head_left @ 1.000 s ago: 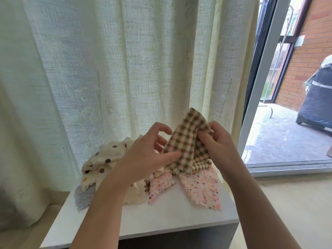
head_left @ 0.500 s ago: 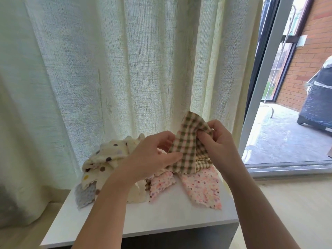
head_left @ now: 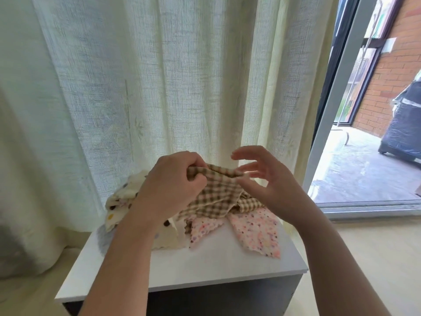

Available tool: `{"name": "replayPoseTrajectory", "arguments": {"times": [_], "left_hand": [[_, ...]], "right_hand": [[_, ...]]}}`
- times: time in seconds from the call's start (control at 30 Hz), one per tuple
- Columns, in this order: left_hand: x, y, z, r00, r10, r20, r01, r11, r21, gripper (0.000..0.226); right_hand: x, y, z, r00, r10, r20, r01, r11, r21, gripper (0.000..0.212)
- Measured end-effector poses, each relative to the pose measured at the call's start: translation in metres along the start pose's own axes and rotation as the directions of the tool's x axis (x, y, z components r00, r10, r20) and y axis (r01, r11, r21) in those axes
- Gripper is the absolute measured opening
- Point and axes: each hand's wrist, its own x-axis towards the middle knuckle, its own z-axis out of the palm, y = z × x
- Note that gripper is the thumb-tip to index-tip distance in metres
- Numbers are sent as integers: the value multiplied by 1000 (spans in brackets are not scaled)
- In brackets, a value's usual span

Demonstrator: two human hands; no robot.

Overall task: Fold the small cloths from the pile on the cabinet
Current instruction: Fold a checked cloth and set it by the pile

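Above the pile [head_left: 127, 201] on the white cabinet [head_left: 205, 265]: one checked cloth [head_left: 218, 197], raised and crumpled. Left hand [head_left: 173, 183]: grip clenched round its upper edge. Right hand [head_left: 268, 181]: fingers spread at the far corner, grip cannot be told. Step, as judged: opening out. Next: both corners pinched, cloth drawn flat, then folded.

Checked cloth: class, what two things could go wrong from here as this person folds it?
1. Only the left hand grips the checked cloth; the right hand has spread fingers, so the cloth may sag crooked.
2. Its lower part lies on the pile, so lifting might drag the pink speckled cloth off the cabinet.
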Motion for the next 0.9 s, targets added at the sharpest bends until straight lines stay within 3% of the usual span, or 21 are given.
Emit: {"name": "replayPoseTrajectory", "arguments": {"times": [0.17, 0.37, 0.47, 0.6, 0.73, 0.9], "left_hand": [[-2, 4, -2, 999, 47, 26, -47, 999, 6, 16], [-3, 4, -6, 999, 42, 30, -42, 999, -6, 16], [-3, 0, -6, 997, 30, 75, -30, 1000, 2, 17], [0, -5, -1, 998, 0, 68, 2, 1000, -31, 19], [1, -6, 1, 999, 4, 35, 1, 993, -120, 19], [1, -9, 5, 998, 67, 17, -65, 995, -81, 25]], "right_hand": [[0, 5, 6, 995, 7, 100, 8, 988, -151, 15], [-1, 5, 3, 966, 137, 221, -96, 978, -187, 12], [-1, 10, 1, 956, 193, 220, -133, 956, -261, 33], [-1, 10, 2, 986, 145, 81, -138, 986, -88, 33], [1, 12, 2, 986, 168, 16, -169, 984, 50, 15], [-1, 20, 5, 977, 215, 10, -200, 925, -322, 19]]}}
